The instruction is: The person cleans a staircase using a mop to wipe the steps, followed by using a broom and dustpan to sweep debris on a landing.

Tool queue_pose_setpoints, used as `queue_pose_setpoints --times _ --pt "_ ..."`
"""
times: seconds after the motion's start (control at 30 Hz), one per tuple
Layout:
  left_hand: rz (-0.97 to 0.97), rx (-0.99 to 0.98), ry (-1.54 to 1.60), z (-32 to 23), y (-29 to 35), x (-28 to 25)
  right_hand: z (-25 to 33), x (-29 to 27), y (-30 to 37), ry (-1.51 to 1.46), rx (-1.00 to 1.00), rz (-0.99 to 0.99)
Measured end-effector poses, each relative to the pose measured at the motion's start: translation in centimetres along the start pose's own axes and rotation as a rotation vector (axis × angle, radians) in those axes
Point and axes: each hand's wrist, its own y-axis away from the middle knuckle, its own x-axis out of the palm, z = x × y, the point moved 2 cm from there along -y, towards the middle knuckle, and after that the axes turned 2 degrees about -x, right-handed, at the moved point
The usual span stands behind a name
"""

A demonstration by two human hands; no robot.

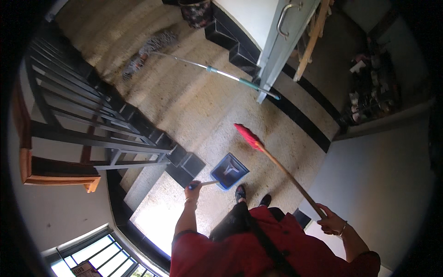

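Note:
My left hand (pixel 193 190) is closed around the handle of a blue dustpan (pixel 238 178). The pan rests on the speckled floor just in front of my shoes, with some pale scraps in it that I cannot make out. On the right, my right hand (pixel 330 221) grips the wooden stick of a broom (pixel 290 176). Its red head (pixel 248 136) points forward and left, beyond the dustpan and apart from it. Whether the bristles touch the floor I cannot tell.
A flat mop (pixel 207 69) with a grey shaggy head lies across the steps ahead, its pole reaching a grey door (pixel 287 41). Dark railings (pixel 83 111) with a wooden handrail (pixel 60 180) run along the left. A dark patterned bin (pixel 195 14) stands far ahead; clutter (pixel 371 87) lines the right.

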Motion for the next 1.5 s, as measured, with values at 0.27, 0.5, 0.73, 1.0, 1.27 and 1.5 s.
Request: queue_pose_setpoints --times 0.27,0.5,0.73,1.0,1.27,1.5 --pt "-0.042 -0.166 0.499 -11.3 4.1 -11.1 0.1 -7.3 -7.9 0.391 0.021 -0.065" --pt "-0.287 0.036 0.492 -24.9 6.5 -12.0 -2.0 -17.1 -15.3 0.857 0.042 -0.332" --pt "-0.542 0.216 0.58 -39.6 4.6 -13.5 7.0 -20.1 3.8 0.227 0.226 -0.053" --pt "-0.637 0.407 0.683 -49.4 -5.5 -11.4 17.2 -18.2 6.0 0.262 0.184 0.137" --pt "-0.64 0.552 0.648 -58.5 -10.9 -11.5 28.1 -15.9 0.1 0.751 -0.079 -0.021" --pt "-0.584 0.561 0.486 -58.6 -10.8 -17.4 45.3 -5.5 -0.8 1.839 -0.471 -0.325"
